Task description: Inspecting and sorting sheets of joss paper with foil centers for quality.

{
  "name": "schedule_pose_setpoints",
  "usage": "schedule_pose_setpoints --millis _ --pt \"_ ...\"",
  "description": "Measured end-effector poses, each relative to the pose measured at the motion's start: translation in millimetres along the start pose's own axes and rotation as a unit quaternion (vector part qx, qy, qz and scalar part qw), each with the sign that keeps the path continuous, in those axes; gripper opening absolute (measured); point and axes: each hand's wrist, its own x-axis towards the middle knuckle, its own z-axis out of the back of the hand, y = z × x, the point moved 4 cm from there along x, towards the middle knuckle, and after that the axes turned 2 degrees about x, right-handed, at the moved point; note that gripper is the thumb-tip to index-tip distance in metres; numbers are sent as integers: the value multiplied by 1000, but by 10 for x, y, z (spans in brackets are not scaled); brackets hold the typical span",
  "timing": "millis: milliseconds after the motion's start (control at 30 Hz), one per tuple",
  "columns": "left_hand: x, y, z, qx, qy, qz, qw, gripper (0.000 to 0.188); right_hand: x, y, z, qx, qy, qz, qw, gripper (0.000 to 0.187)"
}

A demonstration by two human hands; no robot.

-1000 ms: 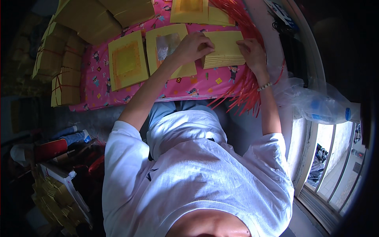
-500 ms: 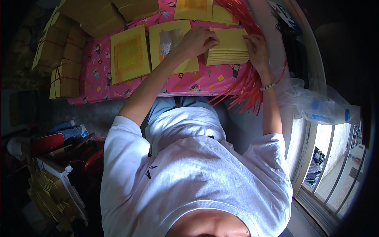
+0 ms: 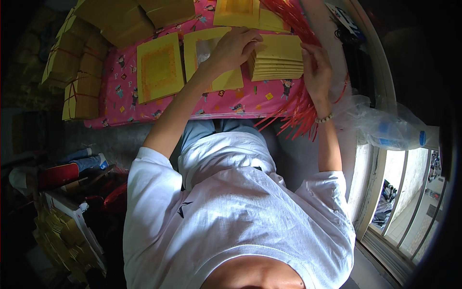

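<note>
A stack of yellow paper [image 3: 276, 60], its layers stepped along the near edge, lies on the pink patterned table cover. At its upper left edge is my left hand [image 3: 236, 49], its fingers curled and closed on the paper's edge. My right hand [image 3: 316, 67], with a beaded bracelet at the wrist, has its bent fingers and thumb closed at the upper right edge. Partly under my left forearm lies a yellow sheet with a silver patch [image 3: 204, 50]. Farther left is a yellow sheet with an orange-bordered square [image 3: 160, 67].
Red plastic strands [image 3: 301, 108] hang over the table edge by my right wrist. Tied yellow paper bundles [image 3: 79, 98] are piled at the left. More yellow sheets [image 3: 236, 12] lie at the back. A clear plastic bag [image 3: 385, 123] is at the right, beside a barred opening.
My left hand has shifted slightly left along the stack's edge. My right hand has moved a little lower and outward. The stack's layers look slightly more spread.
</note>
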Motion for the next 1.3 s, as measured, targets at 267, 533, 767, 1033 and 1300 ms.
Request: schedule_pose_setpoints --millis 267,533,767,1033,1300 --pt "-893 198 357 -27 63 181 981 19 -381 598 -578 73 165 86 980 15" --pt "-1364 98 522 63 95 178 977 31 -643 706 -1318 20 325 139 935 25" --pt "-1467 229 501 68 110 175 976 23 -622 661 -1489 -19 357 147 922 18" --pt "-1450 312 557 -5 89 216 972 10 -549 632 -1519 -12 380 103 919 11" --pt "-1473 389 524 -57 100 268 957 9 -534 614 -1542 -14 396 52 917 12"
